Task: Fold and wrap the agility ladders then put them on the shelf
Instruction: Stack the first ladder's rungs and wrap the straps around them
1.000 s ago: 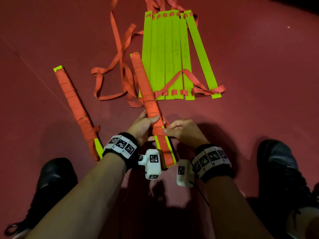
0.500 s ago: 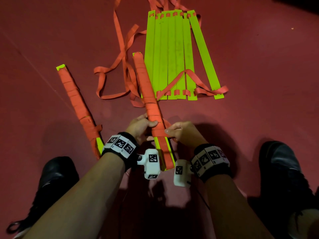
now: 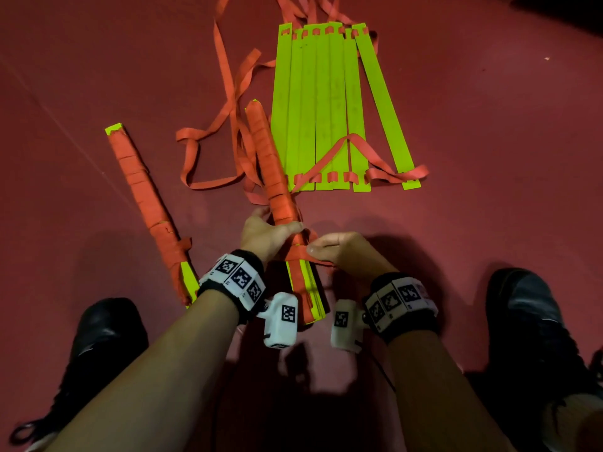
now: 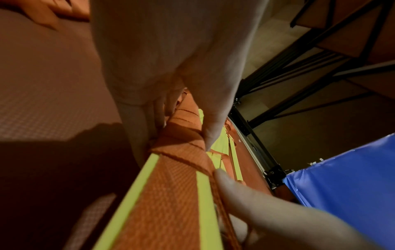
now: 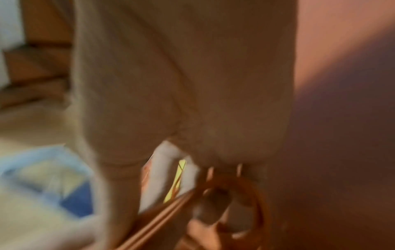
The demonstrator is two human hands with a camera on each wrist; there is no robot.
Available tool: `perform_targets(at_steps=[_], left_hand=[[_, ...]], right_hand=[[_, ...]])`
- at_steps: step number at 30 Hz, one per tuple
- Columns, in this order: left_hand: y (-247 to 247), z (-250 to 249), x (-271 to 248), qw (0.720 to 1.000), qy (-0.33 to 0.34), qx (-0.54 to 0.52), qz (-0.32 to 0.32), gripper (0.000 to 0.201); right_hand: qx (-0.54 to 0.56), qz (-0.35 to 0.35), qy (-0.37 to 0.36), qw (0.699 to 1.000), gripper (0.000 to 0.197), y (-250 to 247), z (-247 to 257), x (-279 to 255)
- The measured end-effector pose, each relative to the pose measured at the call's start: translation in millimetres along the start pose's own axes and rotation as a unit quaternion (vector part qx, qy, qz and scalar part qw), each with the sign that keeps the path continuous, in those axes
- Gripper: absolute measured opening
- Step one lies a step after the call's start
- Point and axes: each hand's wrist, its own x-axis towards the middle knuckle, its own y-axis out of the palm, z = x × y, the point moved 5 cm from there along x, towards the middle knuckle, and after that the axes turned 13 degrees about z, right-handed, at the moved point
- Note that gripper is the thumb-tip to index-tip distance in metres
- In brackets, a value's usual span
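Red floor (image 3: 98,76). Far left: one wrapped bundle (image 3: 150,207) lying alone. Left hand (image 3: 267,233), grip curled round a second bundle (image 3: 270,168), thumb across its top. Right hand (image 3: 342,252) pinching the orange strap (image 3: 300,254) against that bundle's near end. Beyond, right: unfolded ladder (image 3: 329,106), green slats flat on floor, loose straps trailing.

The right wrist view is smeared; the right hand (image 5: 181,101) is a blur there. Orange straps (image 3: 310,8) run off the head view's top edge.
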Motion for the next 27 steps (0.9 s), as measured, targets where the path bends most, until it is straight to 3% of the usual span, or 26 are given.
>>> perform_targets(at_steps=[6, 12, 15, 17, 19, 22, 25, 27], left_hand=[[2.4, 6.2, -3.6, 0.995, 0.004, -0.082, 0.051, 0.058], [19.4, -10.1, -11.0, 0.964, 0.036, -0.189, 0.185, 0.038], [23.5, -14.2, -16.3, 0.953, 0.023, -0.213, 0.215, 0.021], [23.0, -16.0, -18.1, 0.952, 0.015, -0.209, 0.224, 0.017], [20.1, -13.8, -15.3, 0.962, 0.007, -0.175, 0.209, 0.019], [16.4, -5.0, -7.0, 0.985, -0.016, -0.107, 0.136, 0.023], [10.7, 4.3, -0.8, 0.992, -0.001, -0.112, 0.05, 0.032], [7.5, 8.4, 1.5, 0.991, 0.006, -0.133, 0.035, 0.042]], right_hand=[[-0.034, 0.023, 0.009, 0.999, 0.009, -12.3, -0.2, -6.0], [0.043, 0.041, -0.033, 0.998, 0.025, -8.9, 13.5, -15.0], [0.099, 0.11, -0.042, 0.988, 0.023, 2.4, 22.9, -26.1], [0.113, 0.119, -0.052, 0.985, 0.024, 6.3, 27.7, -30.7], [0.099, 0.062, -0.035, 0.993, 0.026, 4.3, 22.3, -26.0], [0.03, -0.042, 0.001, 0.999, 0.027, -5.7, 9.8, -14.0], [0.001, -0.011, 0.02, 1.0, 0.021, -0.3, 7.8, -6.8], [-0.014, 0.001, 0.023, 1.0, 0.025, 1.7, 8.3, -5.1]])
